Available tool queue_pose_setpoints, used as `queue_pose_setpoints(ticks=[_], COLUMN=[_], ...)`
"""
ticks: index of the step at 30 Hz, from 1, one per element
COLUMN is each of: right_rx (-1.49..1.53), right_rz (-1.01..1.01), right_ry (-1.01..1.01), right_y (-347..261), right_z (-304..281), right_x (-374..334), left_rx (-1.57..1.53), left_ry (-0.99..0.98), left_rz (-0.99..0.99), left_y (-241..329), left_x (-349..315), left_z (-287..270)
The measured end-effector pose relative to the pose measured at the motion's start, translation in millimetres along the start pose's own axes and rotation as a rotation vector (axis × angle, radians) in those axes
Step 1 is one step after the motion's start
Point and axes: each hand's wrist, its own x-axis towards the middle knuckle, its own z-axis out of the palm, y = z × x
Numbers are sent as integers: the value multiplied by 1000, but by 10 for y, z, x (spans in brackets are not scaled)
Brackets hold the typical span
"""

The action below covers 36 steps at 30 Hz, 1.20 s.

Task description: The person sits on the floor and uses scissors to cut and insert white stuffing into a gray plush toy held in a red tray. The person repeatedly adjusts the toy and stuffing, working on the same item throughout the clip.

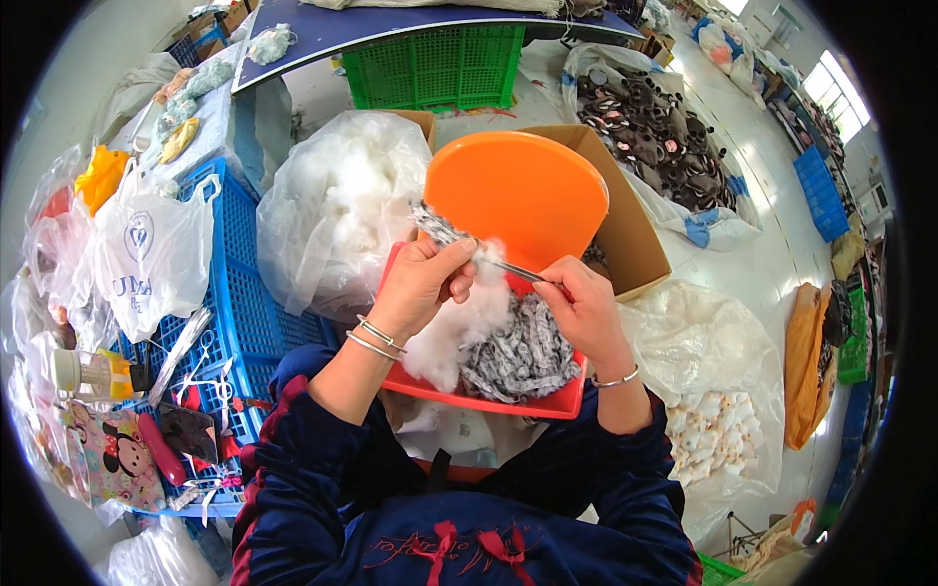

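My left hand (427, 278) pinches a small grey-and-white mottled plush piece (439, 225), which sticks up past its fingers. In my right hand (582, 305) is a thin metal rod-like tool (516, 271); its tip reaches a white tuft beside my left fingers, and its exact kind is unclear. Below both hands is a red tray (489, 402). White fibre stuffing (449, 337) fills its left part, and a heap of similar mottled plush pieces (523, 354) lies in its right part.
An orange plastic seat (518, 186) stands behind the tray, before a cardboard box (625, 220). To its left sits a clear bag of stuffing (342, 190). Blue crates (234, 293) with scissors and bags line the left. Right are sacks of dark pieces (650, 137) and white pieces (718, 435).
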Motion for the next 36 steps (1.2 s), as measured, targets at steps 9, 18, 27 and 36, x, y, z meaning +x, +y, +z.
queue_pose_setpoints(ticks=[9, 18, 27, 36], right_rx=[161, 226, 464, 482], right_rz=[142, 186, 289, 295], right_ry=[-38, -59, -50, -91], right_y=[-38, -16, 50, 140], right_z=[177, 141, 282, 266], right_x=[-43, -51, -106, -120], left_rx=[406, 378, 420, 430], left_ry=[-22, 47, 71, 3], left_rz=[31, 136, 125, 151], left_y=[-143, -11, -171, -52], left_x=[-35, -30, -32, -13], left_z=[108, 34, 127, 55])
